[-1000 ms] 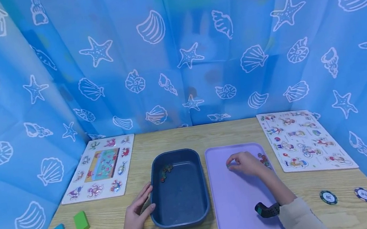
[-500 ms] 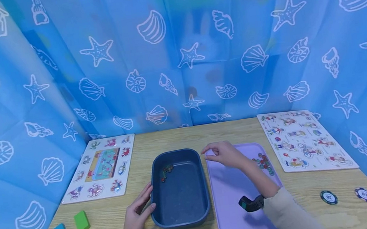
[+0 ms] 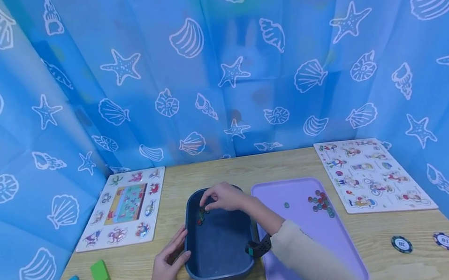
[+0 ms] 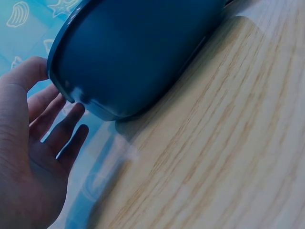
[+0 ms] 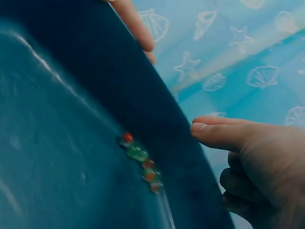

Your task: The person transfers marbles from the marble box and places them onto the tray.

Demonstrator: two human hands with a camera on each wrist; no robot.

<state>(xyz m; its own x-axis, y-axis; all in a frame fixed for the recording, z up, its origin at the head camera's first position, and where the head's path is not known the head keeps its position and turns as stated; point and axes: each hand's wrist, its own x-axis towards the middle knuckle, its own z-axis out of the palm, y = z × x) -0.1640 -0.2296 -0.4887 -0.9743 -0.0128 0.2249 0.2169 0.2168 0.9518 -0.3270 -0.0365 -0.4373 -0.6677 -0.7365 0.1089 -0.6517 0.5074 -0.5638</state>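
Observation:
My right hand reaches over the dark blue bin, thumb and index fingertips low near the row of glass marbles at its far left corner. Nothing shows between those fingertips. In the right wrist view the small red and green marbles lie along the foot of the bin's wall, below the extended thumb. Against the bin's left side rests my left hand, its fingers straight and its thumb at the rim. The left wrist view shows these fingers spread loosely beside the bin.
Right of the bin lies a purple tray with a red and green marble cluster and one lone green marble. Picture boards flank them. Blue and green blocks and two poker chips sit nearer.
My right hand has moved left from the purple tray into the bin. A lone green marble now shows on the tray where the hand was. My left hand stays at the bin.

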